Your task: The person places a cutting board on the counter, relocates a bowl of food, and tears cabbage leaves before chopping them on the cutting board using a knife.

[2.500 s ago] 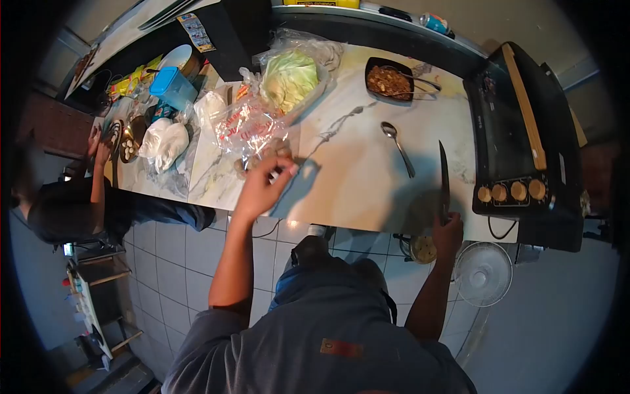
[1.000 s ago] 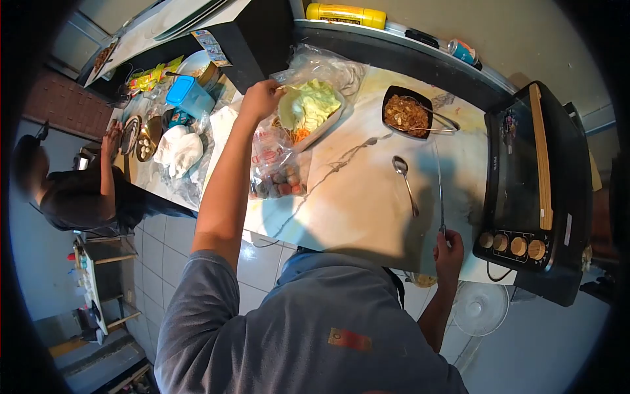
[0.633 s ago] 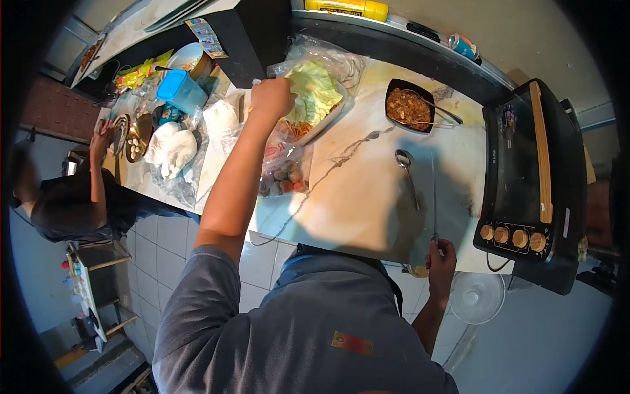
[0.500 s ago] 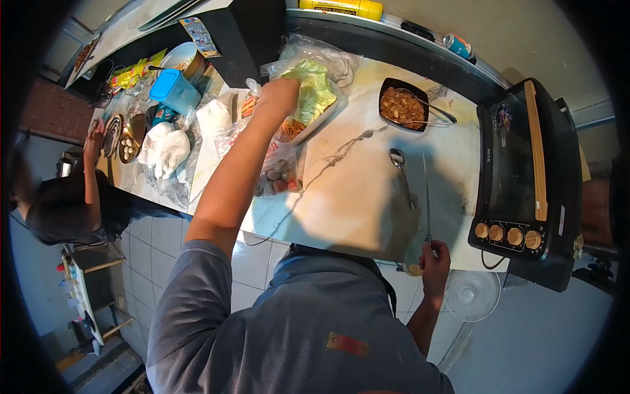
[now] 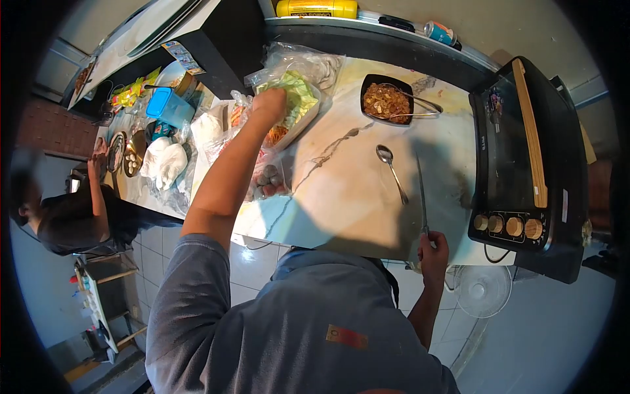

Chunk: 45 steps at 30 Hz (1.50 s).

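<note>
My left hand (image 5: 270, 107) is at the plastic tray (image 5: 303, 123) of green lettuce (image 5: 300, 96), fingers curled down and hidden behind its back; what they grip does not show. Shredded orange vegetable (image 5: 275, 136) lies at the tray's near end. By the counter's front edge, my right hand (image 5: 433, 253) is closed round the near end of a long thin metal utensil (image 5: 421, 190), which points away over the counter; its exact kind is unclear. A spoon (image 5: 392, 172) lies left of it. Farther back sits a black square bowl (image 5: 387, 100) of brown chunky food with utensils resting in it.
A black toaster oven (image 5: 512, 157) stands at the right. Plastic bags (image 5: 165, 163), a blue-lidded container (image 5: 169, 107) and a bag of round items (image 5: 268, 178) crowd the left. Another person (image 5: 79, 210) works at the far left. A clear round lid or bowl (image 5: 482, 290) is below the counter.
The view has shifted slightly, so the counter items sit farther left. My left hand stays over the lettuce tray, and my right hand still holds the long utensil.
</note>
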### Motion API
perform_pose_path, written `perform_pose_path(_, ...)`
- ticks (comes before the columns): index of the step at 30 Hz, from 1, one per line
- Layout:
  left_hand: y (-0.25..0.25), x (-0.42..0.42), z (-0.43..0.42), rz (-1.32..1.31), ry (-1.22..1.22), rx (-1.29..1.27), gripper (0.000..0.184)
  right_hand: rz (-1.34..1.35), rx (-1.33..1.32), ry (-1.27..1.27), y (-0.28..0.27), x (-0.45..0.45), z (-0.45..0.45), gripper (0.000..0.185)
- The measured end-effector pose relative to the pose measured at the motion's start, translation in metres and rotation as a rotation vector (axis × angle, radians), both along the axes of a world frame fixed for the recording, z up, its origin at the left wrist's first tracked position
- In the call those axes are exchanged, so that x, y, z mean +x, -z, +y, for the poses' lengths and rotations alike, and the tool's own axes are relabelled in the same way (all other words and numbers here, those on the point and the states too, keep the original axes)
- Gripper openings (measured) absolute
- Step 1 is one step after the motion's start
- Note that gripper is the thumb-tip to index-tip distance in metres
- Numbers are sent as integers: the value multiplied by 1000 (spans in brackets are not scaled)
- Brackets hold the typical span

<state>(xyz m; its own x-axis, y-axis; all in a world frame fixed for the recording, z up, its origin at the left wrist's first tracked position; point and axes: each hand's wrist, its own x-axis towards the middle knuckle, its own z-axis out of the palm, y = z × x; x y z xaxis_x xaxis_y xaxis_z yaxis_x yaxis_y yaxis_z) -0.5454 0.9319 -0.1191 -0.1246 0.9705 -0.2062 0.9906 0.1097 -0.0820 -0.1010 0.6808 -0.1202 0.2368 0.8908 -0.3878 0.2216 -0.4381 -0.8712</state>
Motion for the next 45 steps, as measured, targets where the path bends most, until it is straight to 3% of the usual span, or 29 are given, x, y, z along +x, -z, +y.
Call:
perform_pose_path(4,11,-17,9,-52,18,-39,23,10,-97,12,-9,7,14,23)
perform_pose_path(9,11,-23,5,-208,179,-26,19,51,31,-11,-3,6,34,17)
perform_pose_path(16,16,-22,1,-187,161,-134,16,84,-41,-101,-2,2,46,17)
perform_pose_path(18,17,-22,-1,-156,184,-48,16,112,-46,-95,2,1,48,18)
perform_pose_path(24,12,-17,1,-171,148,-154,17,80,-32,-128,7,-1,57,21)
perform_pose_path(30,27,-29,-1,-274,245,-38,17,105,-1,-154,10,1,63,20)
perform_pose_path(34,19,-23,1,-200,193,-102,19,125,-47,-142,7,2,63,19)
perform_pose_path(37,9,-18,-1,-299,179,-81,20,88,-26,-133,12,5,61,19)
perform_pose_path(39,1,-17,-3,-520,177,-16,21,89,-22,-144,14,7,60,19)
perform_pose_path(45,18,-13,-1,-375,208,-46,17,73,-21,-150,16,8,60,21)
